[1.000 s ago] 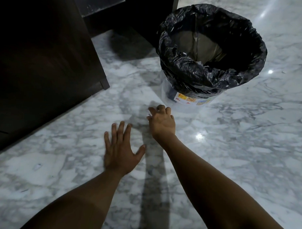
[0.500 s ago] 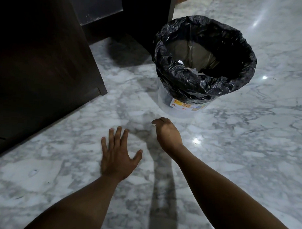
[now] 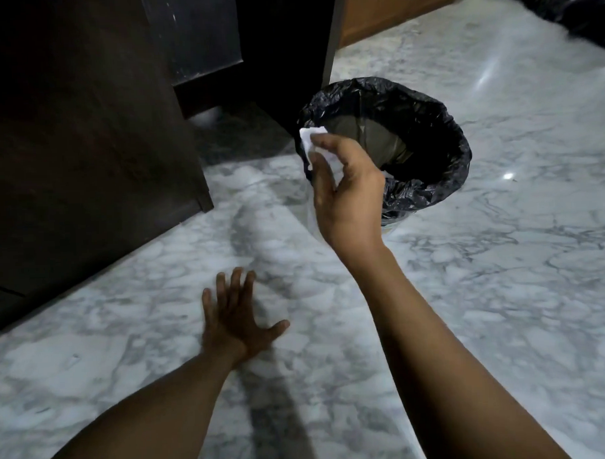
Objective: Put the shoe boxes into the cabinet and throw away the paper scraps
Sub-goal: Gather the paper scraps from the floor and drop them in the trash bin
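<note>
A bin lined with a black plastic bag point(image 3: 440, 176) stands on the marble floor at centre right. My right hand point(image 3: 344, 190) is raised in front of the bin's near-left rim and pinches a white paper scrap point(image 3: 308, 140) between thumb and fingertips. The scrap sits level with the rim's left edge. My left hand point(image 3: 234, 317) lies flat on the floor with its fingers spread, holding nothing. The dark wooden cabinet point(image 3: 85, 151) fills the left side. No shoe box is in view.
White-grey marble floor point(image 3: 502, 308) spreads to the right and front. A lighter wooden panel point(image 3: 382, 10) stands behind the bin. Dark shapes point(image 3: 574, 10) lie at the top right corner. A gap point(image 3: 228, 105) opens between the cabinet parts.
My right hand rose from the floor in front of the bin to its rim, the white scrap now showing in its fingers. The left hand stayed flat on the floor. The view drew back.
</note>
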`<state>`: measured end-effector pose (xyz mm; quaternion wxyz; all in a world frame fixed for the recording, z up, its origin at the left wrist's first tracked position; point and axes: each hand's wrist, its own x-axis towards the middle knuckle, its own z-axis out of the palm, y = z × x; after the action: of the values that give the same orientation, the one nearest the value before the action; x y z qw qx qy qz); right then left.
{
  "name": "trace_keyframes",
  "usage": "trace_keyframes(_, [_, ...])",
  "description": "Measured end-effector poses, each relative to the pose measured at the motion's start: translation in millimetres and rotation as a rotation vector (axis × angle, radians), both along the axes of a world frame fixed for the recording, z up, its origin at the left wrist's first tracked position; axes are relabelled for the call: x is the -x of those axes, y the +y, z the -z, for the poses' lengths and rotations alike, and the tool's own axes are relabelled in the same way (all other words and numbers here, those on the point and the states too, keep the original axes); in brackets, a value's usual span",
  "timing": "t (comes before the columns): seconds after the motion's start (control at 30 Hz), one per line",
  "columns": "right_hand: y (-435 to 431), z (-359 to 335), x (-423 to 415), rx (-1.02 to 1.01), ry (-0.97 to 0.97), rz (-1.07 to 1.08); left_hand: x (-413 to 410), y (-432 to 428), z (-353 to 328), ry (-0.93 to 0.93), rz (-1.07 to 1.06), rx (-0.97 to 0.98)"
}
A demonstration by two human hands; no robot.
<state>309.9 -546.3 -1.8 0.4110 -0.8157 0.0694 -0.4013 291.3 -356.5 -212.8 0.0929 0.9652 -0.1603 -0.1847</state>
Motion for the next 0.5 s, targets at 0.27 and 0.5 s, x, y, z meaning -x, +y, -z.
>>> trace_keyframes(0.27, [-82, -36, -36, 0.075, 0.452, 0.143, 0, 5, -2, -0.04, 0.024, 0.082])
trace_keyframes(0.5, [-98, -25, -40, 0.015, 0.494, 0.158, 1, 3, -4, -0.046, 0.018, 0.046])
